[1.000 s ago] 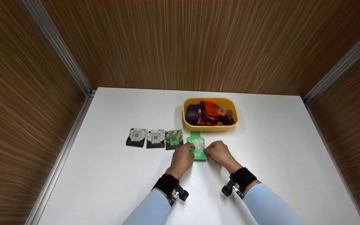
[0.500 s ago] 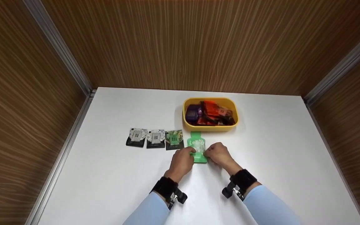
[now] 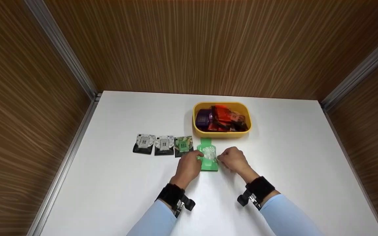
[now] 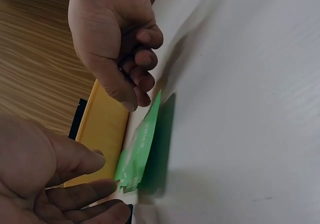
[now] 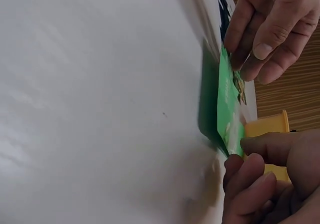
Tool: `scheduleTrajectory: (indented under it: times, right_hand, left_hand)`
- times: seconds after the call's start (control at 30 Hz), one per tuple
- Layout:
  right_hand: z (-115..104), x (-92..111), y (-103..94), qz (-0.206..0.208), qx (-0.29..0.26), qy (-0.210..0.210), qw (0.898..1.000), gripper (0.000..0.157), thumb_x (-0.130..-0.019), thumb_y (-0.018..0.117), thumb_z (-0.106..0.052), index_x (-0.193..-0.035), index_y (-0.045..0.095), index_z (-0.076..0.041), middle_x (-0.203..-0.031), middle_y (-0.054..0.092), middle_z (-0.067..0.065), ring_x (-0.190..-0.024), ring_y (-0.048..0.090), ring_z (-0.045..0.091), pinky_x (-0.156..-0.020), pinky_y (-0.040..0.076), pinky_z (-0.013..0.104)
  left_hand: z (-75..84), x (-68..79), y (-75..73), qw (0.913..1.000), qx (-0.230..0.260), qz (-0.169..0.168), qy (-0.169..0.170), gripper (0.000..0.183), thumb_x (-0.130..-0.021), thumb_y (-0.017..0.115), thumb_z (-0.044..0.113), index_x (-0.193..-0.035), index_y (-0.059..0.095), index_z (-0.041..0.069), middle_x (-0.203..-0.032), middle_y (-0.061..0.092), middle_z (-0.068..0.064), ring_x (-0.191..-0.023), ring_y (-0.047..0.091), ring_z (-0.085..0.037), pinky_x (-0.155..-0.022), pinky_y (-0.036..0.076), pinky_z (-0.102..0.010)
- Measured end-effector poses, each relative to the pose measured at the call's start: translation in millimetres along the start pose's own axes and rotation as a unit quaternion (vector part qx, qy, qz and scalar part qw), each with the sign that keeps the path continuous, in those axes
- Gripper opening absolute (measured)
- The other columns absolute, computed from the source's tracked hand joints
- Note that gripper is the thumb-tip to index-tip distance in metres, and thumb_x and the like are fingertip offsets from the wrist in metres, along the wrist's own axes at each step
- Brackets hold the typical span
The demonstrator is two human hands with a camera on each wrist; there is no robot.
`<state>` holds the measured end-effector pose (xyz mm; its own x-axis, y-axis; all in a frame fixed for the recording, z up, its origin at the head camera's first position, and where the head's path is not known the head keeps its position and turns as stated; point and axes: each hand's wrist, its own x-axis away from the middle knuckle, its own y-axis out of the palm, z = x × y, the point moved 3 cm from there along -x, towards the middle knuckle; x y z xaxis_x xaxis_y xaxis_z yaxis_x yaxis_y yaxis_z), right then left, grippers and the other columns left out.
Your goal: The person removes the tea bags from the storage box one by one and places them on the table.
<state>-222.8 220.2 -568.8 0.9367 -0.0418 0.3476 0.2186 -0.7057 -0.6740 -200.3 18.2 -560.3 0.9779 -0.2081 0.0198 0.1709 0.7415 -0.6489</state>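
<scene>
On the counter (image 3: 290,147), between both hands, a green packet (image 3: 209,160), bottle-shaped, with narrow neck toward the near wall of a yellow tub (image 3: 221,134). In white across the upper body, apparently "LeTea", final letter blurred; near the lower end, a pale line too small to read. In the wrist views, lower edge seemingly a little raised over a dark green shadow. Left hand (image 3: 186,166) at the left edge, thumb and fingers parted, relaxed. Right hand (image 3: 234,159) just beside the right edge, fingers loosely bent around nothing; impossible to tell whether in contact.

In a row to the left, two black-and-white sachets (image 3: 144,144), then a green-patterned sachet (image 3: 183,144), lower right corner close by the left hand. On each, a framed panel with blocky characters, too small to read. Inside the tub, a purple packet (image 3: 203,118) beside overlapping orange-red packets (image 3: 222,113), one with a pale, illegible label. Around both wrists, black straps (image 3: 171,195); beyond, light blue sleeves (image 3: 157,219).
</scene>
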Motion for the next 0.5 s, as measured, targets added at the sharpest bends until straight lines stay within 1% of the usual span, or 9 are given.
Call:
scheduleTrajectory:
  times: [0.07, 0.1, 0.17, 0.23, 0.27, 0.33, 0.43, 0.5]
  right_hand:
    - [-3.7, -1.2, -10.5, 0.009, 0.009, -0.009, 1.0, 0.02, -0.094, 0.072, -0.023, -0.086, 0.077, -0.005, -0.062, 0.067, 0.004, -0.05, 0.056, 0.011, -0.048, 0.045, 0.025]
    - [-6.6, -2.0, -16.6, 0.015, 0.013, -0.017, 1.0, 0.021, -0.094, 0.071, -0.023, -0.087, 0.077, -0.005, -0.066, 0.07, 0.005, -0.053, 0.058, 0.012, -0.051, 0.046, 0.025]
    - [-14.4, -4.7, -29.6, 0.03, 0.02, -0.04, 0.999, 0.022, -0.096, 0.07, -0.023, -0.089, 0.078, -0.004, -0.074, 0.074, 0.008, -0.059, 0.061, 0.013, -0.056, 0.046, 0.027]
    - [-23.9, -8.1, -42.8, 0.051, 0.028, -0.067, 0.996, 0.023, -0.097, 0.068, -0.022, -0.089, 0.078, -0.004, -0.077, 0.074, 0.009, -0.062, 0.063, 0.014, -0.059, 0.046, 0.028]
    - [-28.8, -10.2, -48.9, 0.065, 0.033, -0.08, 0.994, 0.022, -0.098, 0.068, -0.022, -0.089, 0.078, -0.004, -0.076, 0.074, 0.008, -0.063, 0.063, 0.015, -0.06, 0.047, 0.029]
    - [-38.8, -15.5, -60.3, 0.095, 0.047, -0.106, 0.989, 0.022, -0.098, 0.066, -0.02, -0.088, 0.079, -0.005, -0.074, 0.072, 0.005, -0.065, 0.062, 0.017, -0.061, 0.046, 0.03]
    - [-51.4, -24.7, -72.3, 0.126, 0.059, -0.124, 0.982, 0.021, -0.098, 0.065, -0.019, -0.088, 0.078, -0.005, -0.072, 0.067, 0.001, -0.068, 0.06, 0.02, -0.063, 0.046, 0.032]
    - [-57.5, -31.5, -76.5, 0.138, 0.064, -0.123, 0.981, 0.021, -0.098, 0.065, -0.019, -0.091, 0.078, -0.005, -0.077, 0.069, 0.003, -0.073, 0.061, 0.024, -0.066, 0.047, 0.036]
  left_hand:
    - [3.2, -5.1, -7.3, 1.0, 0.002, 0.009, 0.001, 0.024, -0.096, 0.064, 0.001, -0.115, 0.078, 0.007, -0.111, 0.079, -0.013, -0.093, 0.073, -0.029, -0.075, 0.058, -0.04]
    - [5.4, -8.8, -11.6, 0.9999, 0.004, 0.013, 0.003, 0.023, -0.097, 0.064, 0.002, -0.116, 0.077, 0.007, -0.113, 0.078, -0.013, -0.091, 0.073, -0.03, -0.074, 0.058, -0.041]
    - [11.3, -17.8, -21.4, 0.9998, 0.001, 0.021, 0.005, 0.022, -0.099, 0.064, 0.005, -0.117, 0.077, 0.007, -0.116, 0.078, -0.013, -0.093, 0.073, -0.029, -0.078, 0.058, -0.042]
    - [18.4, -28.7, -31.1, 0.9995, -0.002, 0.027, 0.012, 0.022, -0.101, 0.062, 0.006, -0.119, 0.076, 0.007, -0.118, 0.077, -0.012, -0.097, 0.073, -0.028, -0.082, 0.058, -0.042]
    - [22.3, -34.4, -35.5, 0.9995, -0.001, 0.028, 0.015, 0.023, -0.103, 0.061, 0.007, -0.12, 0.076, 0.007, -0.118, 0.076, -0.012, -0.097, 0.073, -0.029, -0.083, 0.058, -0.042]
    - [30.3, -45.8, -43.2, 0.9992, -0.005, 0.031, 0.025, 0.023, -0.104, 0.06, 0.009, -0.122, 0.075, 0.007, -0.118, 0.076, -0.011, -0.101, 0.072, -0.026, -0.087, 0.057, -0.041]
    - [41.8, -62.1, -48.8, 0.9989, -0.011, 0.03, 0.034, 0.023, -0.106, 0.06, 0.01, -0.124, 0.074, 0.008, -0.119, 0.075, -0.01, -0.103, 0.071, -0.025, -0.089, 0.057, -0.038]
    - [48.4, -72.3, -47.2, 0.9984, -0.027, 0.03, 0.04, 0.023, -0.105, 0.061, 0.011, -0.124, 0.074, 0.009, -0.121, 0.075, -0.009, -0.108, 0.07, -0.023, -0.092, 0.056, -0.037]
